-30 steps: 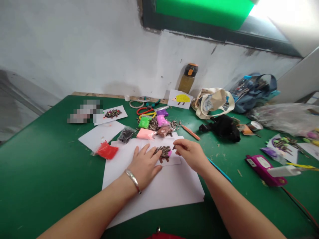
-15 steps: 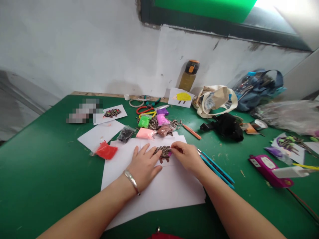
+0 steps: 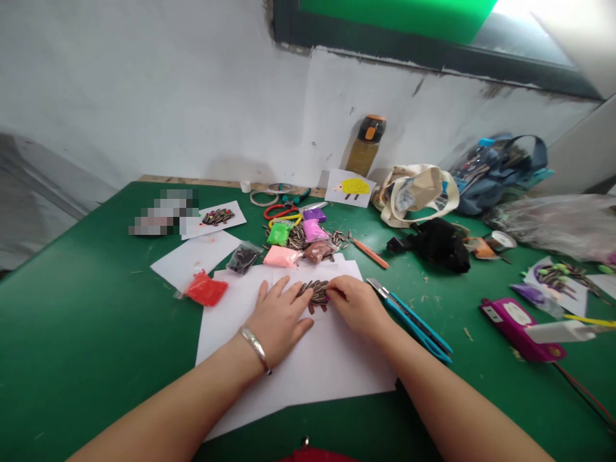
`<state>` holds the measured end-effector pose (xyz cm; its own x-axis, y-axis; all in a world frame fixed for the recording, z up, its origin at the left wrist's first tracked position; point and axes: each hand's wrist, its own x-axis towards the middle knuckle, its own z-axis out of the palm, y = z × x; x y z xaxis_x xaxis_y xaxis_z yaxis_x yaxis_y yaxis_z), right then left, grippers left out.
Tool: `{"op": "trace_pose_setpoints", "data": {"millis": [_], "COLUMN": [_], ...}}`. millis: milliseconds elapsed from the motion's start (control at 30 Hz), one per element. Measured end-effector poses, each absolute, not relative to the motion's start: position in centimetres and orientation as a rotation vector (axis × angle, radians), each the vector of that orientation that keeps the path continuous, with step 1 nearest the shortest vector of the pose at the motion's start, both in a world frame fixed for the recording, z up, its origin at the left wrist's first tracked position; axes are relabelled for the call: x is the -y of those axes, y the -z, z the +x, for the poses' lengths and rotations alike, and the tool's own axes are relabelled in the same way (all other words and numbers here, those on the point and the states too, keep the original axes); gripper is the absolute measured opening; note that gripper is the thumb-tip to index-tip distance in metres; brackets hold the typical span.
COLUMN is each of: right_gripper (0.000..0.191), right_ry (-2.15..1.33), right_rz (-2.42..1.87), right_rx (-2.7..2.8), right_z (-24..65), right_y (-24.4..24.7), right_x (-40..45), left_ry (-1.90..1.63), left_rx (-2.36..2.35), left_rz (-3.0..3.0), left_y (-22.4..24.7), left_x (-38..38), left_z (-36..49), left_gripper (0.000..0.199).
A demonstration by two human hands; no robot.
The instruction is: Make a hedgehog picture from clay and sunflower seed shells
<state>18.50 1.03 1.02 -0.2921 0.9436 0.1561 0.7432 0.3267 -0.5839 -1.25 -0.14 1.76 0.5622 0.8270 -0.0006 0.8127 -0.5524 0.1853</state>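
Sunflower seeds (image 3: 315,290) lie clustered on white paper (image 3: 332,359) at centre frame. The left hand (image 3: 276,314) rests spread at their left edge; the right hand (image 3: 359,309) has its fingertips pinched together at their right edge, any seed between them hidden. Excess sideways pressure could dislodge neighbouring seeds. At right, the magenta device's (image 3: 511,331) label (image 3: 518,313) is illegible.

Two hands on a sunflower seed hedgehog, pretty neat
Left hand (image 3: 276,317) lay flat on the paper (image 3: 337,362), right hand (image 3: 359,308) pinched at the seeds' (image 3: 315,292) right edge.
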Motion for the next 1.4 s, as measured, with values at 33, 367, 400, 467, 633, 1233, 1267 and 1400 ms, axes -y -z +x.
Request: {"op": "trace_pose_setpoints", "data": {"millis": [33,367,400,467,633,1233,1267,1400], "right_gripper": [0.021,0.017,0.017,0.018,0.022,0.022,0.022,0.025], "right_ry": [-0.556,-0.593,-0.577,-0.555,-0.506,-0.505,-0.489,-0.325], "right_rz": [-1.466,-1.567,-1.596,-1.629,-1.677,-1.705,-1.719,-1.783], "right_rx": [2.127,2.12,2.112,2.116,2.161,2.071,2.025,2.031], "right_z": [18.4,19.4,19.6,19.8,19.5,19.8,20.2,21.4], "right_y": [-1.0,-1.4,-1.4,-1.4,-0.9,-1.3,-1.6,-2.3], "right_x": [-1.0,-1.4,-1.5,-1.6,-1.6,-2.0,-2.4,-4.7], "left_ry": [-0.128,-0.143,-0.149,-0.151,-0.136,-0.131,-0.14,-0.136], "left_rx": [-1.389,-1.381,-1.382,-1.384,-1.385,-1.388,-1.391,-1.398], "left_rz": [2.627,2.621,2.622,2.623,2.619,2.61,2.611,2.606], "left_y": [-1.8,-1.7,-1.7,-1.7,-1.8,-1.9,-1.9,-1.9], "left_x": [0.1,0.2,0.2,0.2,0.2,0.2,0.2,0.2], "left_z": [-1.2,-1.3,-1.3,-1.3,-1.3,-1.2,-1.2,-1.3], "left_gripper": [0.043,0.044,0.044,0.044,0.044,0.044,0.043,0.044]}}
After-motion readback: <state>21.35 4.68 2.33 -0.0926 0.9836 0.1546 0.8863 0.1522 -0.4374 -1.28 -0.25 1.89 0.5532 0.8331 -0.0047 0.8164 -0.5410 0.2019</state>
